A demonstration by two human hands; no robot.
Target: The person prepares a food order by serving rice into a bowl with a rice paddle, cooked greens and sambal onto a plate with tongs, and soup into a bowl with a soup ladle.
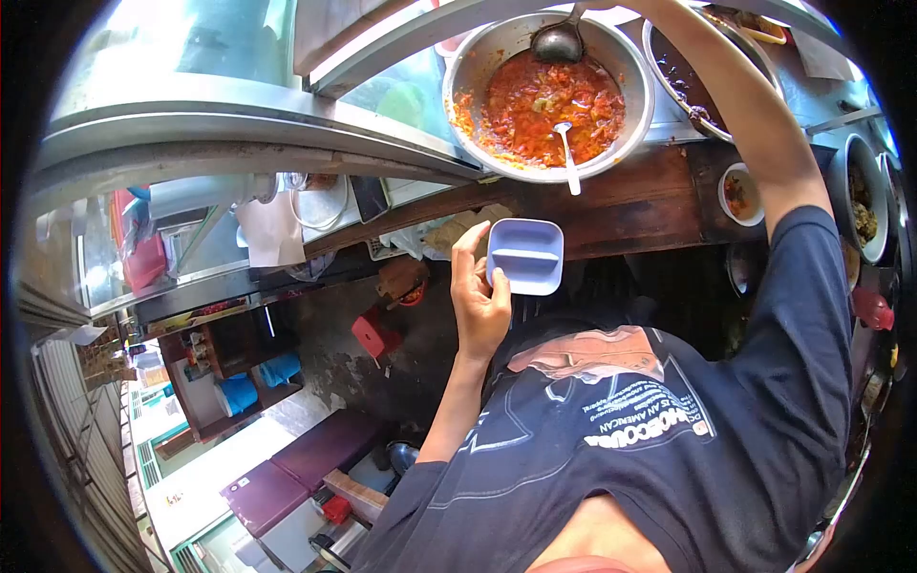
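Note:
My left hand (480,296) holds a small pale-blue dish (525,256) with a divider, fingers on its left side and thumb at the lower rim. The dish looks bare inside. Beyond it stands a large metal bowl (642,105) of red, oily sauce (544,100). A white spoon (568,158) rests in the sauce, its handle over the near rim. A dark metal ladle (557,43) lies at the bowl's far side, its handle rising to the top edge. My right arm reaches up there; only a sliver of my right hand (611,4) shows beside the handle, its fingers cut off.
Right of the bowl is a large pan (659,62) of dark food. A small bowl (755,212) with red food sits on the wooden ledge (659,196), and another pan (846,181) stands farther right. A metal-framed glass case (229,129) spans the upper left. A red stool (373,337) stands below.

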